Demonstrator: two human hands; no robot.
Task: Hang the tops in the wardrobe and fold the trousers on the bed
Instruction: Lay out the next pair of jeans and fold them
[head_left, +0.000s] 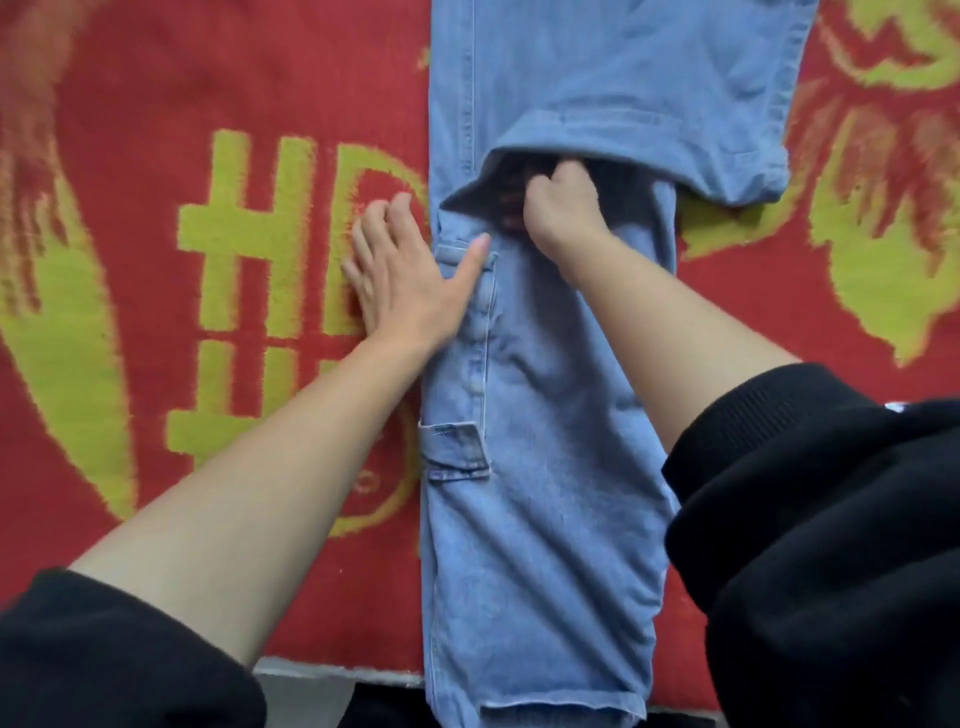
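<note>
I take this for a bedroom in a home: I look down on a bed (322, 669), its pale edge nearest me, covered with a thick red plush blanket (156, 130) patterned in yellow-green letters and figures, and light blue jeans (545, 519) lie spread lengthwise on it.

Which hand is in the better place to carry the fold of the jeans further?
Probably the right hand: its curled fingers grip the jeans at the folded edge. The left hand lies flat at their side, mostly on the blanket, holding nothing.
</note>
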